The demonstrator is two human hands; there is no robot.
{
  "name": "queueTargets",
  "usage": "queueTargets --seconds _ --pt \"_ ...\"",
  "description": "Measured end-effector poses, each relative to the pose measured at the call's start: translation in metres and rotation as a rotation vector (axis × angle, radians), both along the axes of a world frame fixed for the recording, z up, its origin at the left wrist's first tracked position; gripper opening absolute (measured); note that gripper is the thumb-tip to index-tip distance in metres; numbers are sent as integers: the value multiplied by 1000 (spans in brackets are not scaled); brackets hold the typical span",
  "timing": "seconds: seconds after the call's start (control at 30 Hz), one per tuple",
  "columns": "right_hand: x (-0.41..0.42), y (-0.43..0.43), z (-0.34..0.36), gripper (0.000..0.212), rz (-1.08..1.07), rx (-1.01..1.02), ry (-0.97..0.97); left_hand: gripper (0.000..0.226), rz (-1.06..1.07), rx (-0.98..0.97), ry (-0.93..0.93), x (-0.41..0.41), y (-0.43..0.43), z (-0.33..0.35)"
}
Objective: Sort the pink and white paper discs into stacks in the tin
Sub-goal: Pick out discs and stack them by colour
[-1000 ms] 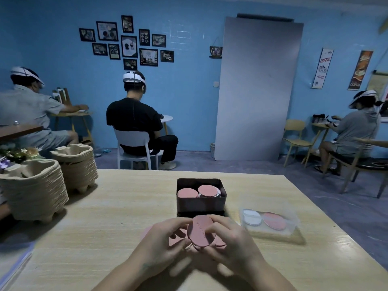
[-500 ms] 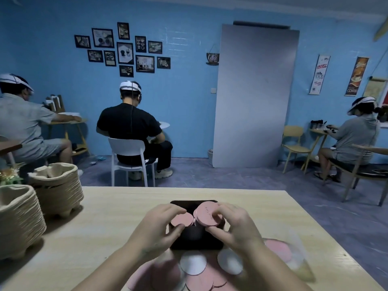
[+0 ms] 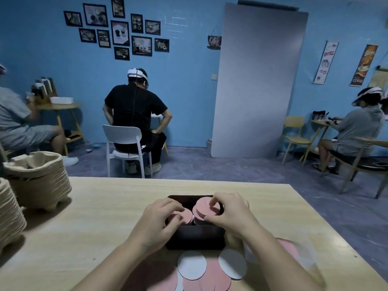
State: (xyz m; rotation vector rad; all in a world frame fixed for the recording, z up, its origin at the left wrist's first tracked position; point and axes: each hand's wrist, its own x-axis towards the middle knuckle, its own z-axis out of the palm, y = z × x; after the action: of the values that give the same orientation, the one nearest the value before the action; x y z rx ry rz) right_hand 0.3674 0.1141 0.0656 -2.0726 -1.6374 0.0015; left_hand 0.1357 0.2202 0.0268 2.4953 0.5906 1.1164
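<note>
A blue-walled room with other seated people lies beyond our pale wooden table, and stacks of pulp trays stand at our 9 o'clock. The black tin sits dead ahead at 12 o'clock.

Both our hands are down in the tin, close together but not touching. Our left hand curls its fingers over the left pink stack on the tin's 9 o'clock side. Our right hand clasps the right pink stack toward 2 o'clock, fingertips on its top and thumb at its near edge.

We judge the step to be seating and squaring a pink pile. To do it well, we should press lightly around the rim so that the edges line up. We should let go only when the top disc lies flat, because the right stack looks tilted. The left hand should steady its neighbour so that the two piles do not slide into each other.

Plenty is left to sort: loose pink discs and two white discs lie overlapping at the tin's 6 o'clock, between our forearms. No white stack shows in the tin yet.
</note>
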Motion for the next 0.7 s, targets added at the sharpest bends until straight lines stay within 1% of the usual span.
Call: queueTargets --seconds 0.03,0.1,0.17,0.23,0.3,0.37,0.5,0.7 --pt "0 1 -1 41 16 -12 31 18 3 -11 10 0 1 0" --pt "2 0 -4 40 54 34 75 15 13 -16 44 0 1 1" --pt "3 -4 -10 34 78 125 85 16 57 47 155 -1 2 5" --pt "2 -11 -15 33 80 187 88 31 89 101 342 1 -1 11" --pt "0 -17 -18 36 84 212 66 51 67 97 508 6 -6 22" --pt "-1 -21 -18 37 104 215 12 63 29 123 592 14 -11 31" --pt "-3 -27 -16 32 143 236 -82 64 4 155 609 25 -17 33" --pt "1 -34 -16 25 164 260 -129 60 -6 140 524 19 -18 28"
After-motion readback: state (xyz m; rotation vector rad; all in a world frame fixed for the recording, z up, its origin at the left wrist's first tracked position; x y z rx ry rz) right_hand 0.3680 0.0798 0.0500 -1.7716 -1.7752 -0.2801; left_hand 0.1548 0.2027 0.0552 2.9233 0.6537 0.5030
